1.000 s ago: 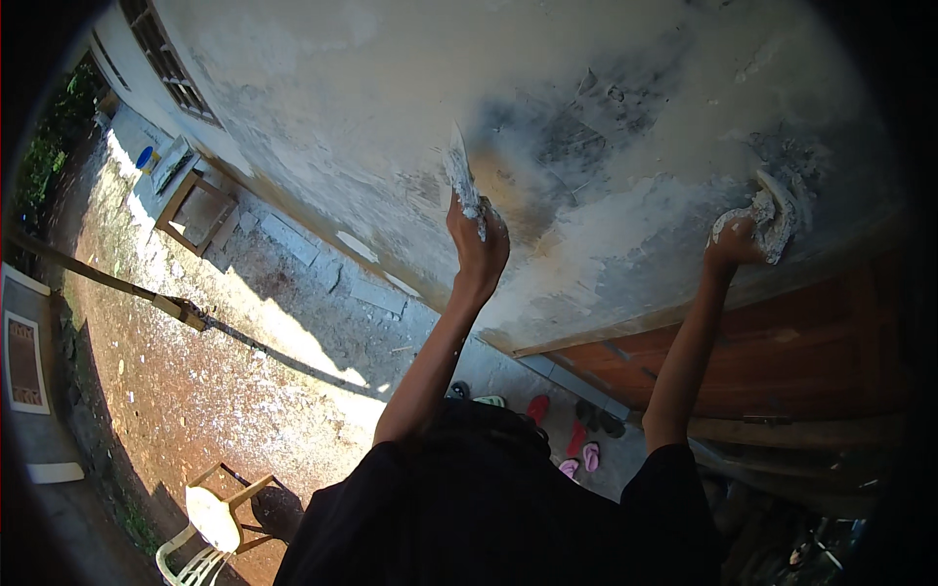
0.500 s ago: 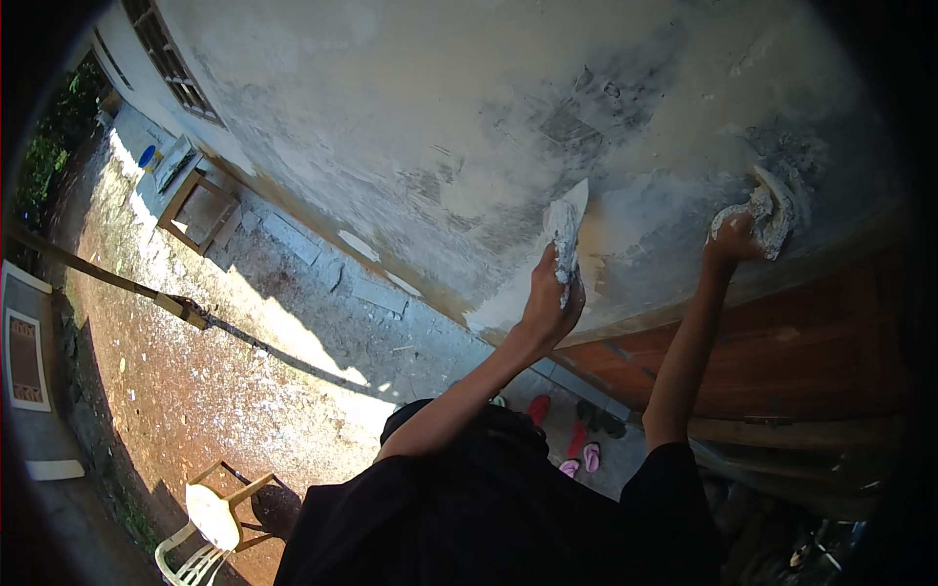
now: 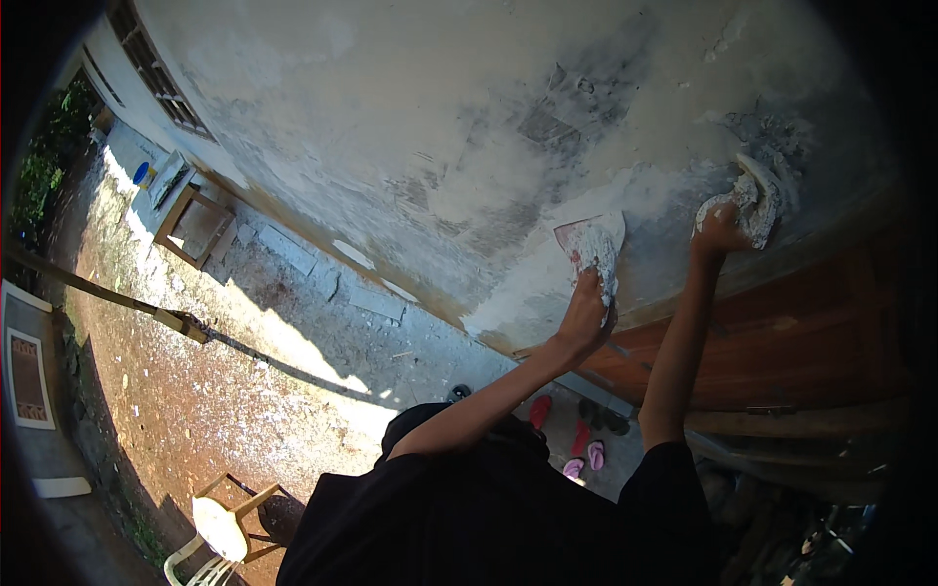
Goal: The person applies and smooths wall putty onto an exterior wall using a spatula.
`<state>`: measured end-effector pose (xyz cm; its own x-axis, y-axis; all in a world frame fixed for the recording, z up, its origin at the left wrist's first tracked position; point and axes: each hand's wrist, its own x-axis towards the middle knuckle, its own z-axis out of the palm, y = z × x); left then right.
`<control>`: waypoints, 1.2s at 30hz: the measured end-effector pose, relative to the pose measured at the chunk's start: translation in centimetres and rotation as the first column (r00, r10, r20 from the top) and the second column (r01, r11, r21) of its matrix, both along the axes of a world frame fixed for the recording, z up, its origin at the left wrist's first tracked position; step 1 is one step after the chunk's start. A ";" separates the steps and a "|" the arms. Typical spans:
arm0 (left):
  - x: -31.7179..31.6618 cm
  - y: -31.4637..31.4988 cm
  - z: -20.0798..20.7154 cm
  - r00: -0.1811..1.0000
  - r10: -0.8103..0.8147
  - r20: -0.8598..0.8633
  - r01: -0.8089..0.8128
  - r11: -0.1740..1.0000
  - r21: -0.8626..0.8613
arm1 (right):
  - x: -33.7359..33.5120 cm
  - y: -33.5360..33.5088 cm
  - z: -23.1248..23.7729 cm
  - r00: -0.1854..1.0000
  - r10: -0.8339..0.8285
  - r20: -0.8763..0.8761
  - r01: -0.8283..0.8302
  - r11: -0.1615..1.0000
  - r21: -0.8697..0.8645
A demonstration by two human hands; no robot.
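Left hand [image 3: 586, 311] clamped on a scraper [image 3: 592, 237], just left of the brown door [image 3: 782, 342]; right hand [image 3: 721, 229] closed round a curved pale piece [image 3: 763, 191] smeared with white paste, just above the door as viewed. Hands apart from each other. Whether the blade touches the wall [image 3: 342, 107], cannot tell. Likely trouble: paste reaches the left grip, so the scraper could slip or twist; too steep a blade angle might gouge the coat. Tipping the right-hand load could drop paste on the door or the red slippers [image 3: 539, 411] to its lower left (poor parking spot). Wall patchy: dark scuffs above the door, whitish smear left of it. Outdoors: sun-splashed ground [image 3: 176, 381] and pale chair [image 3: 220, 528] well left of the door; blue bucket [image 3: 144, 175] farther off, upper left.
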<state>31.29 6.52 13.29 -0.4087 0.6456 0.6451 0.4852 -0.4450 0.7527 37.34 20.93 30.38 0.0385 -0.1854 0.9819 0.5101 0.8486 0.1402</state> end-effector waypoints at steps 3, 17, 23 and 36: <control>-4.8 -2.9 2.0 0.979 -0.142 0.149 0.148 0.989 -0.028 | -0.1 0.3 -0.1 1.000 0.029 -0.013 -0.029 1.000 -0.011; -16.6 -0.2 11.7 0.976 0.170 -0.134 -0.171 0.985 0.001 | -0.3 -0.9 0.9 0.981 0.188 0.049 -0.181 0.976 -0.118; -19.5 -2.1 9.9 0.928 0.369 -0.057 -0.368 0.929 0.022 | -0.3 -0.3 0.0 0.980 0.189 -0.056 -0.195 0.971 -0.137; -12.6 0.1 10.2 0.802 0.397 -0.446 -0.529 0.819 -0.222 | -1.4 -0.3 0.2 0.965 0.233 -0.117 -0.238 0.971 -0.035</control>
